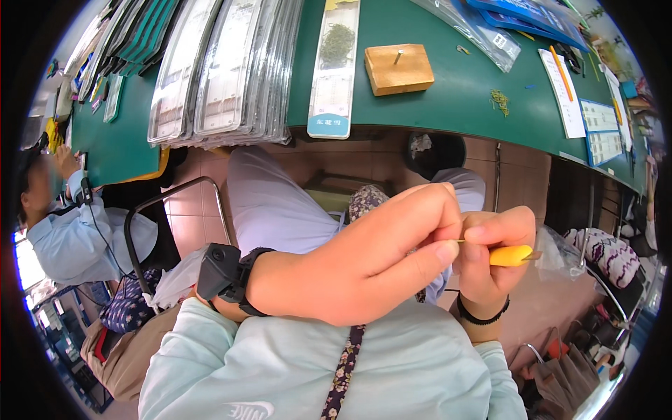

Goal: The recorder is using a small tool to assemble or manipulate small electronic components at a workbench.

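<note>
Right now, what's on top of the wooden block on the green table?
A single metal pin sticks up from the wooden block. How deep it goes inside the block is hidden.

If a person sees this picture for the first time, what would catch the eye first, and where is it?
First come the two hands meeting in the middle foreground: the right hand grips a small yellow-handled tool, and the left hand pinches something thin at its tip, too small to identify. Above them, on the green table, sits a wooden block with a pin standing in it, and stacked clear plastic packets fan out on its left side.
</note>
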`<state>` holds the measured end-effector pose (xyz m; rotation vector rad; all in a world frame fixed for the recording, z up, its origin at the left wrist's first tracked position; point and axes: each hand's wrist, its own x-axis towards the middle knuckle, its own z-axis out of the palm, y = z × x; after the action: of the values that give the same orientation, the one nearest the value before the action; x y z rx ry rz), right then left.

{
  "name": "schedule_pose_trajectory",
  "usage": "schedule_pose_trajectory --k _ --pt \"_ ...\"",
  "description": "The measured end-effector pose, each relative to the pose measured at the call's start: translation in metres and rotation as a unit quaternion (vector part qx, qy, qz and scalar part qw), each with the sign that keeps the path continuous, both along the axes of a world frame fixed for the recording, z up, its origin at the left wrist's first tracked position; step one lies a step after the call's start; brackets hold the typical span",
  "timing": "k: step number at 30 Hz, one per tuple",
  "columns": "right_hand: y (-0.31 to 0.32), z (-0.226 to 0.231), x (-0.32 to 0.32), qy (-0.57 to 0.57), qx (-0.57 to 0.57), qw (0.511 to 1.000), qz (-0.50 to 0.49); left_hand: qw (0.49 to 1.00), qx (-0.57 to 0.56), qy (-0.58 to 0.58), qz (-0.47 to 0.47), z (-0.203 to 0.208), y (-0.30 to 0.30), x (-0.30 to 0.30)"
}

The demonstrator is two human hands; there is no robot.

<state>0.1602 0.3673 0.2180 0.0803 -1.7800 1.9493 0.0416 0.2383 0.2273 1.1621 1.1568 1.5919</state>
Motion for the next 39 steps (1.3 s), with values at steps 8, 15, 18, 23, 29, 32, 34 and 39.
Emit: schedule_pose_trajectory --k 8,15,18,23,29,32,34,39 --pt "0.046 -0.032 0.031 -0.139 0.080 0.962 -0.222 0.994 -0.074 -0.019 0.073 0.005 -0.015 -0.016" --pt "0.081 -0.081 0.045 -0.379 0.304 0.842 -0.236 0.964 -0.198 0.146 0.102 -0.014 -0.035 -0.019" --pt "0.101 -0.113 0.047 -0.399 0.386 0.808 -0.198 0.951 -0.204 0.197 0.121 -0.010 -0.038 -0.019" --pt "0.129 -0.165 0.031 -0.408 0.500 0.752 -0.132 0.955 -0.216 0.136 0.149 -0.014 -0.046 -0.014" --pt "0.155 -0.209 0.005 -0.415 0.528 0.732 -0.113 0.967 -0.191 0.046 0.161 -0.007 -0.051 -0.010" --pt "0.168 -0.226 -0.010 -0.455 0.532 0.708 -0.088 0.962 -0.197 0.084 0.170 -0.011 -0.052 -0.008" --pt "0.177 -0.237 -0.017 -0.490 0.534 0.685 -0.076 0.961 -0.192 0.093 0.174 -0.015 -0.053 -0.007" --pt "0.187 -0.244 -0.021 -0.497 0.542 0.671 -0.092 0.953 -0.182 0.171 0.170 -0.022 -0.055 -0.008"
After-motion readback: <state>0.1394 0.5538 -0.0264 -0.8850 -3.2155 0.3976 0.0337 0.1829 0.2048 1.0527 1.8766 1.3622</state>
